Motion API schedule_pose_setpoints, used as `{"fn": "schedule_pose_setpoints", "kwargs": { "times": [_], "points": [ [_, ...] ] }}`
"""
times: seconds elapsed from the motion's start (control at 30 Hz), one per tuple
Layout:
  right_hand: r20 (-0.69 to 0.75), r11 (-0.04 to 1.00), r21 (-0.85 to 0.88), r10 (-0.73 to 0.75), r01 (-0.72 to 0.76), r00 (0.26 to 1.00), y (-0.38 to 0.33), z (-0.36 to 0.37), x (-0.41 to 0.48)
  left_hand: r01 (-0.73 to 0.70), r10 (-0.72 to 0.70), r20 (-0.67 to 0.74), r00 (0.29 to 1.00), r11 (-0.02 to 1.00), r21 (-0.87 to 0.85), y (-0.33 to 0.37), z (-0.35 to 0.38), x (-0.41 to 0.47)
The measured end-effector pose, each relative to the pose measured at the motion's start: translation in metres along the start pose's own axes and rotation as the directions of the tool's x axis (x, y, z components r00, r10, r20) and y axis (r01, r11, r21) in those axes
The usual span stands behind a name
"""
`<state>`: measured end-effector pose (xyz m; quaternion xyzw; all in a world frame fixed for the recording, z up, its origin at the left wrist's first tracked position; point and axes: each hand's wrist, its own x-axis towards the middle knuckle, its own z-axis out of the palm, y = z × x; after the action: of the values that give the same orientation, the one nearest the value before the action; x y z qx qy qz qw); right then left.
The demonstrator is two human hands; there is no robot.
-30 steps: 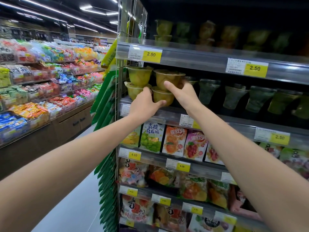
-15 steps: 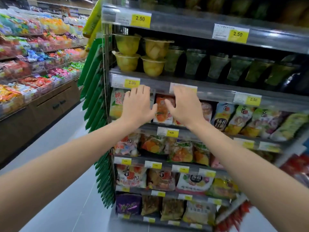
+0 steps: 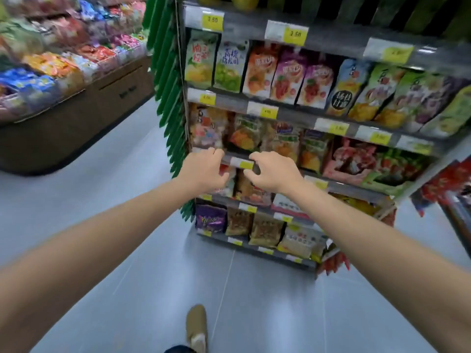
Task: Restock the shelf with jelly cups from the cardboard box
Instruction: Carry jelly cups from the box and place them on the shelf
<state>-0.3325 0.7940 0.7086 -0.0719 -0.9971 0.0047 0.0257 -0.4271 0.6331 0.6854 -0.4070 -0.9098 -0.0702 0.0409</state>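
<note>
Both bare hands hover before the grey metal shelf (image 3: 331,40) at mid-frame, the left hand (image 3: 206,171) at 9 o'clock of the right hand (image 3: 275,171), each with fingers loosely curled around nothing. The jelly cups (image 3: 243,0) show only as rounded, translucent yellow bottoms at 12 o'clock, above glossy, crinkled snack pouches (image 3: 260,70). At 6 o'clock a tan shoe (image 3: 196,324) stands on smooth grey floor tiles (image 3: 127,200).

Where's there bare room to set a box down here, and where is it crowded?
Bare: the grey floor between the snack shelf and the brown display counter, and the floor before the shelf's bottom row, around the shoe. Crowded: every shelf tier in view is packed with bags.
</note>
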Motion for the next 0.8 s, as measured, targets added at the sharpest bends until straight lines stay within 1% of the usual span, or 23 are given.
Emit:
{"fn": "schedule_pose_setpoints", "kwargs": {
  "times": [0.1, 0.2, 0.33, 0.47, 0.53, 0.6, 0.63, 0.7, 0.73, 0.8],
  "points": [
    [0.132, 0.997, 0.062, -0.061, 0.053, 0.989, -0.019, 0.031, -0.044, 0.091, -0.091, 0.122, 0.988, 0.996, 0.006, 0.017, 0.023, -0.063],
    [0.189, 0.989, 0.105, -0.12, 0.102, 0.975, -0.046, 0.063, -0.084, 0.167, -0.169, 0.205, 0.964, 0.986, 0.031, 0.029, 0.041, -0.129],
    [0.295, 0.965, 0.159, -0.246, 0.207, 0.923, -0.095, 0.102, -0.122, 0.325, -0.312, 0.322, 0.894, 0.946, 0.013, 0.025, 0.06, -0.214],
    [0.35, 0.922, 0.18, -0.386, 0.343, 0.854, -0.161, 0.125, -0.145, 0.486, -0.46, 0.357, 0.813, 0.874, 0.019, 0.002, 0.07, -0.303],
    [0.369, 0.888, 0.208, -0.461, 0.411, 0.807, -0.201, 0.133, -0.154, 0.579, -0.55, 0.365, 0.751, 0.815, 0.036, -0.016, 0.069, -0.352],
    [0.384, 0.845, 0.241, -0.534, 0.476, 0.753, -0.245, 0.138, -0.165, 0.682, -0.639, 0.384, 0.666, 0.73, 0.031, -0.034, 0.067, -0.401],
    [0.387, 0.821, 0.258, -0.571, 0.51, 0.724, -0.267, 0.14, -0.172, 0.739, -0.684, 0.392, 0.615, 0.674, 0.017, -0.042, 0.066, -0.426],
    [0.387, 0.763, 0.28, -0.645, 0.583, 0.658, -0.313, 0.14, -0.186, 0.85, -0.777, 0.39, 0.494, 0.526, -0.029, -0.055, 0.061, -0.478],
    [0.384, 0.729, 0.287, -0.682, 0.621, 0.622, -0.335, 0.139, -0.194, 0.892, -0.817, 0.381, 0.433, 0.448, -0.051, -0.06, 0.058, -0.504],
    [0.387, 0.659, 0.299, -0.745, 0.69, 0.543, -0.378, 0.139, -0.21, 0.94, -0.875, 0.348, 0.337, 0.331, -0.077, -0.067, 0.051, -0.554]
  ]
}}
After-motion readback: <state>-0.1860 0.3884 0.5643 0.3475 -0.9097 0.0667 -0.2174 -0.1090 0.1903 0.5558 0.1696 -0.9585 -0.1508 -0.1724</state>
